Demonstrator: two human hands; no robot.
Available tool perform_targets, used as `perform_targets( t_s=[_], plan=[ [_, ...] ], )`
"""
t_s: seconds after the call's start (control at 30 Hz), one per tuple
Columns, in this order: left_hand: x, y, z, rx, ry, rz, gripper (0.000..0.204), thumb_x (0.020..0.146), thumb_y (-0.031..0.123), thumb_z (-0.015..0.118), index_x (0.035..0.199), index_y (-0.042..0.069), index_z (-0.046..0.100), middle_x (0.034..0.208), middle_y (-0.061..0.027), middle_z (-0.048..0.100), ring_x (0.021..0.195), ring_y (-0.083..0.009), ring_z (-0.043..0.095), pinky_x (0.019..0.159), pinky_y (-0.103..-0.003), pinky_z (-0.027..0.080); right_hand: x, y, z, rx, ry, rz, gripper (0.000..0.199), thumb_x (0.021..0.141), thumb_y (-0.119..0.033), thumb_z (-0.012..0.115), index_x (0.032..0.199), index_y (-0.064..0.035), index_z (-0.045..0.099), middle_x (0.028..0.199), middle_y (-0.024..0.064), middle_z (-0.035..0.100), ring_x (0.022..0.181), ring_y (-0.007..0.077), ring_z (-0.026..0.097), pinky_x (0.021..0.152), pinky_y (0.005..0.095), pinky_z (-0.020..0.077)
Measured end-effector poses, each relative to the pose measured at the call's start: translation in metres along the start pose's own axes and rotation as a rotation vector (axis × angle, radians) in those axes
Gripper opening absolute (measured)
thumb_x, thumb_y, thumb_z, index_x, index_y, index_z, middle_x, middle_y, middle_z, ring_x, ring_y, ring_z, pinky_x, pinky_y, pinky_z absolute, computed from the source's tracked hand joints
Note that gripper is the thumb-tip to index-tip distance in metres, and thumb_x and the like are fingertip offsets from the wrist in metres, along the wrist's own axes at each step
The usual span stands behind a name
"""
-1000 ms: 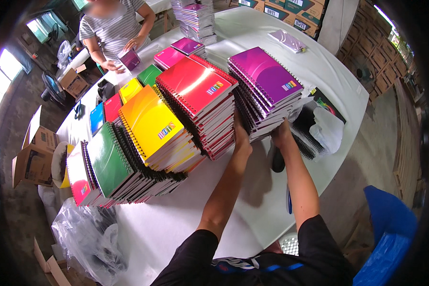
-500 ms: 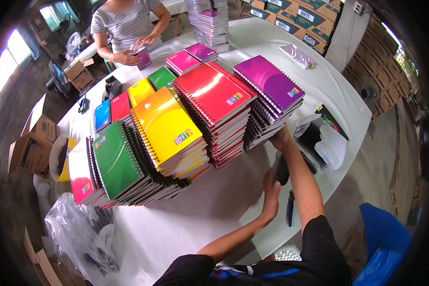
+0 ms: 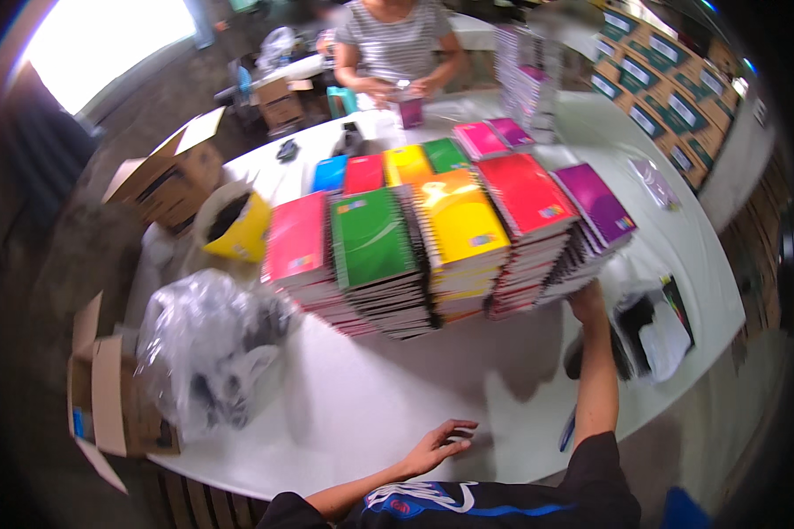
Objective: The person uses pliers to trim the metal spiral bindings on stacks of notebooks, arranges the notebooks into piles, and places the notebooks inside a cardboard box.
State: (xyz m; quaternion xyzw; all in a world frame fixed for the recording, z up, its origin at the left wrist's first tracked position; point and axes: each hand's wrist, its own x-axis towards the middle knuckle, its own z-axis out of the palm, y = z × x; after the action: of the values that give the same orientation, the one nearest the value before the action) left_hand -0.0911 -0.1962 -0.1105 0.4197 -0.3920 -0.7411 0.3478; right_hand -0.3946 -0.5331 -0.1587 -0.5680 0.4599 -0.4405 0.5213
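Open carton: far left of the left hand (image 3: pixel 437 443), a brown cardboard box (image 3: pixel 108 397) with flaps spread; a bit of something blue shows inside.
Second carton: farther out, beyond the left hand and to its left, another cardboard box (image 3: pixel 181 196), flaps up, contents hidden.
Yellow-sided container: between that box and the notebooks, a round-mouthed container (image 3: pixel 249 231) holding something dark that I cannot make out.
Clear bag: left of the left hand, a crumpled, shiny plastic bag (image 3: pixel 207 339); dark shapes show through it.
White wrapping: just right of the right hand (image 3: pixel 588 302), thin, creased plastic (image 3: pixel 666 344) lies partly over black items.
Purple stack: directly beyond the right hand and touching it, spiral-bound notebooks (image 3: pixel 595 207) with glossy covers, pale page edges and dark coils.
Other stacks: leftward from there, rectangular piles in red (image 3: pixel 529 194), yellow (image 3: pixel 459 216), green (image 3: pixel 375 238) and pink (image 3: pixel 297 238), all beyond the left hand.
Right hand: against the purple stack's near lower end; fingers partly hidden, so gripping or merely pressing, I cannot tell.
Left hand: released, fingers spread, nothing held, over the smooth white tabletop (image 3: pixel 370 397).
Co-worker's hands: far beyond both hands, around a small purple notebook (image 3: pixel 410 113).
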Motion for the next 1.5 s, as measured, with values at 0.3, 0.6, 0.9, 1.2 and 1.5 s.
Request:
perform_targets(
  t_s=[0.3, 0.6, 0.9, 1.2, 1.5],
  plan=[
    [-0.120, -0.010, 0.012, 0.037, 0.515, 0.415, 0.038, 0.090, 0.026, 0.058, 0.122, 0.006, 0.052, 0.120, -0.0088, 0.053, 0.110, -0.0210, 0.053, 0.094, -0.036, 0.042, -0.124, -0.046, 0.065, 0.589, 0.831, 0.193, 0.052, 0.083, -0.039, 0.055, 0.129, -0.0178, 0.048, 0.135, 0.0063, 0.042, 0.123, 0.0224, 0.039, 0.099, 0.0469, 0.0273],
    [-0.305, -0.081, -0.013, 0.295, 0.979, 0.418, 0.034, 0.088, 0.028, 0.059, 0.116, 0.009, 0.057, 0.110, -0.0102, 0.056, 0.102, -0.0231, 0.056, 0.087, -0.036, 0.045, -0.211, -0.119, 0.338, -0.002, 0.191, -0.212, 0.037, 0.086, -0.018, 0.054, 0.122, -0.0078, 0.051, 0.122, 0.0014, 0.051, 0.107, 0.0176, 0.048, 0.087, 0.0350, 0.0392],
    [-0.431, -0.116, -0.003, 0.297, 1.463, 0.378, 0.036, 0.087, 0.031, 0.059, 0.116, 0.010, 0.056, 0.108, -0.0116, 0.056, 0.097, -0.0255, 0.058, 0.083, -0.037, 0.046, -0.318, -0.207, 0.530, -0.416, -0.575, -0.864, 0.016, 0.085, -0.005, 0.059, 0.099, -0.0093, 0.064, 0.107, 0.0068, 0.058, 0.094, 0.0212, 0.056, 0.075, 0.0325, 0.0452],
    [-0.474, -0.151, 0.003, 0.335, 1.471, 0.149, 0.043, 0.087, 0.034, 0.057, 0.124, 0.013, 0.050, 0.120, -0.0118, 0.051, 0.112, -0.0303, 0.051, 0.091, -0.040, 0.043, -0.375, -0.270, 0.667, -0.099, -0.898, -1.042, 0.017, 0.089, -0.006, 0.056, 0.104, -0.0035, 0.063, 0.105, 0.0074, 0.060, 0.093, 0.0162, 0.056, 0.077, 0.0279, 0.0466],
    [-0.611, -0.065, -0.099, 0.862, 1.794, 0.615, 0.042, 0.080, 0.021, 0.066, 0.119, 0.013, 0.051, 0.121, -0.0111, 0.048, 0.110, -0.0300, 0.049, 0.092, -0.042, 0.040, -0.366, -0.353, 0.781, 0.089, -1.220, -1.063, 0.027, 0.091, -0.002, 0.047, 0.116, 0.0013, 0.055, 0.122, 0.0118, 0.051, 0.109, 0.0194, 0.050, 0.097, 0.0313, 0.0380]
  ],
)
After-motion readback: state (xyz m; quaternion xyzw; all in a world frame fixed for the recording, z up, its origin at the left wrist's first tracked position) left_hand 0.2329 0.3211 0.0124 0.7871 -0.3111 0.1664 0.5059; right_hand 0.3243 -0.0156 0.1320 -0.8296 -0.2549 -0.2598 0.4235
